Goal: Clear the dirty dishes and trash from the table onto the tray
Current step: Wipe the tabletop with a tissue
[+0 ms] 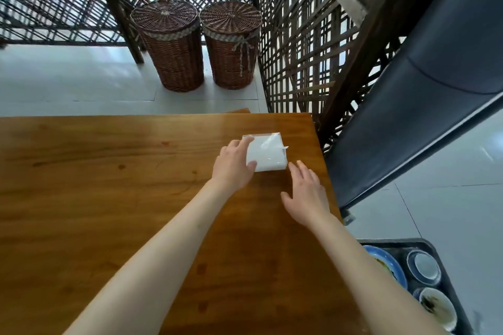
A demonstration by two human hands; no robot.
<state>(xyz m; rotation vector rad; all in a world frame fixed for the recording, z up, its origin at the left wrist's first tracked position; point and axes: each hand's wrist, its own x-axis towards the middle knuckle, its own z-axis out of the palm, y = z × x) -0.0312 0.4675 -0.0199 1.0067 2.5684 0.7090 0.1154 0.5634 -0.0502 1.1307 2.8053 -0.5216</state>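
A white napkin pack [268, 153] in clear plastic lies on the wooden table [109, 185] near its far right corner. My left hand [234, 164] holds the pack from its left side, fingers along the far edge and thumb on the near edge. My right hand [306, 194] hovers with straight fingers just right of and below the pack, its fingertips near the pack's near right corner. Off the table's right edge, a dark tray [402, 246] sits low, carrying a blue plate [386, 264] and two dirty bowls [423, 266] [438, 307].
Two lidded wicker baskets [168, 43] [231, 43] stand on the tiled floor beyond the table. A dark lattice screen [299, 62] runs behind and to the right. A dark padded bench back [435, 90] rises at the right.
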